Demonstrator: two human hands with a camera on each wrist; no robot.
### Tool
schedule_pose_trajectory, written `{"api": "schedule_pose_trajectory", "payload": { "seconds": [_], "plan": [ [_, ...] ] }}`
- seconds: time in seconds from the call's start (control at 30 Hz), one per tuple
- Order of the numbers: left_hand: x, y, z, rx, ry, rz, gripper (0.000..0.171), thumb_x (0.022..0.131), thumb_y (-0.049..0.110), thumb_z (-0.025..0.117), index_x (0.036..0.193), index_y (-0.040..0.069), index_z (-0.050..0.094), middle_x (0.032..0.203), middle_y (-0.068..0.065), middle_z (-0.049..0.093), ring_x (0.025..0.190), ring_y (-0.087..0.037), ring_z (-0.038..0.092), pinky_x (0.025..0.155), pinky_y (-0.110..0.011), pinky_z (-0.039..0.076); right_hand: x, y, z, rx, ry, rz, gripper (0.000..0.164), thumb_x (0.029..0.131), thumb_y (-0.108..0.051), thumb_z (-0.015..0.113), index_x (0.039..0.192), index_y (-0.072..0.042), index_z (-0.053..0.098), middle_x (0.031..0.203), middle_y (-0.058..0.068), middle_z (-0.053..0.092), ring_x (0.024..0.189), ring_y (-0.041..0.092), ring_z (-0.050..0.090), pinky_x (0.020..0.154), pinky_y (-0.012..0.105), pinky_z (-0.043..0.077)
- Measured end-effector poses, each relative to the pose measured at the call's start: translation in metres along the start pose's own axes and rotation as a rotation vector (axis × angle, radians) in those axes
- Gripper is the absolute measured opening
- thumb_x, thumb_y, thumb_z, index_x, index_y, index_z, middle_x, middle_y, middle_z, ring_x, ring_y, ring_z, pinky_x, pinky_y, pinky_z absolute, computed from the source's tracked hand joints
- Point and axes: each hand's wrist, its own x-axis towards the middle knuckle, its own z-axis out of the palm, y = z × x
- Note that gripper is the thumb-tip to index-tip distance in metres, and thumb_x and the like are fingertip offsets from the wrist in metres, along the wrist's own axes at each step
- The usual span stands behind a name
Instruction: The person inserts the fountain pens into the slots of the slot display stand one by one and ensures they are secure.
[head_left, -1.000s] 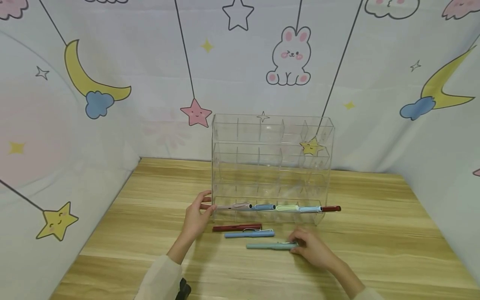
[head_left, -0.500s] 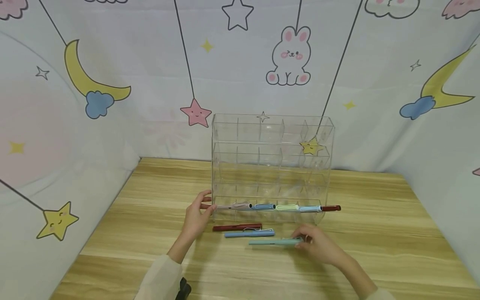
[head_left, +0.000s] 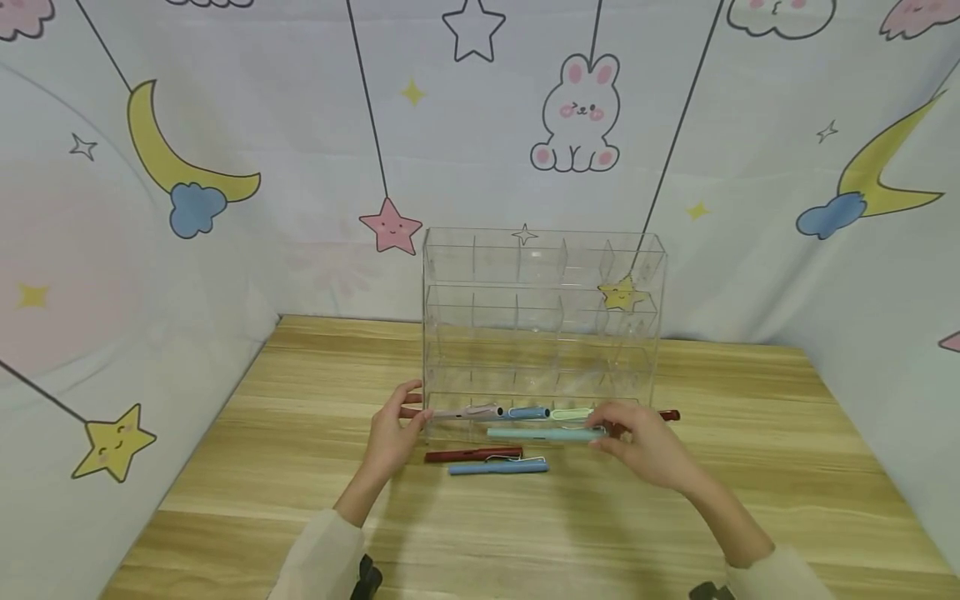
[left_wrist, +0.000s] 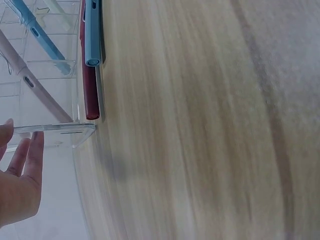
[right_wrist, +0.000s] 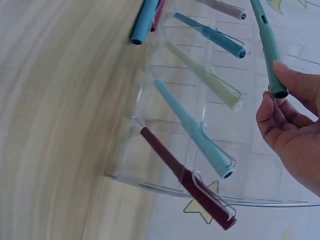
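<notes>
My left hand [head_left: 393,429] pinches the left side panel of a clear acrylic pen rack [head_left: 540,340]; the left wrist view shows the thumb and fingers on either side of the panel edge. Between thumb and fingers, my right hand [head_left: 643,442] grips the clip end of a mint-green pen [right_wrist: 271,52]. That pen is held up in front of the rack's lowest row. Several capped pens lean in that row: a pinkish one [left_wrist: 42,95], a blue one [right_wrist: 220,41], a pale green one [right_wrist: 212,82], a light blue one [right_wrist: 195,130] and a dark red one [right_wrist: 187,180].
On the wooden table [head_left: 480,533], in front of the rack, lie another dark red pen [head_left: 472,455] and another blue pen [head_left: 498,468], side by side. A white cartoon-printed cloth [head_left: 480,150] hangs behind and at both sides.
My right hand has lifted the mint-green pen off the table and brought it up and forward to the rack's lowest row. The left hand keeps its place on the rack.
</notes>
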Motion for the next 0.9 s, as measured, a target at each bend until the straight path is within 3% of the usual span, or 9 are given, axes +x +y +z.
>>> {"api": "schedule_pose_trajectory", "payload": {
  "seconds": [0.47, 0.9],
  "plan": [
    [0.000, 0.000, 0.000, 0.000, -0.007, -0.001, 0.043, 0.086, 0.002, 0.062, 0.126, 0.004, 0.047, 0.109, -0.019, 0.058, 0.088, -0.031, 0.060, 0.062, -0.034, 0.053, 0.048, -0.012, -0.006, -0.088, 0.069, 0.168, 0.013, 0.080, 0.000, 0.067, 0.093, -0.001, 0.066, 0.081, 0.001, 0.056, 0.070, 0.014, 0.050, 0.063, 0.029, 0.048],
    [0.001, 0.000, 0.000, 0.010, -0.010, 0.013, 0.044, 0.085, 0.000, 0.062, 0.127, 0.004, 0.046, 0.109, -0.019, 0.058, 0.088, -0.031, 0.060, 0.062, -0.033, 0.054, 0.086, -0.021, 0.006, -0.116, 0.062, 0.228, 0.015, 0.081, -0.004, 0.068, 0.095, 0.000, 0.066, 0.086, 0.006, 0.058, 0.075, 0.018, 0.052, 0.065, 0.031, 0.048]
  ]
}}
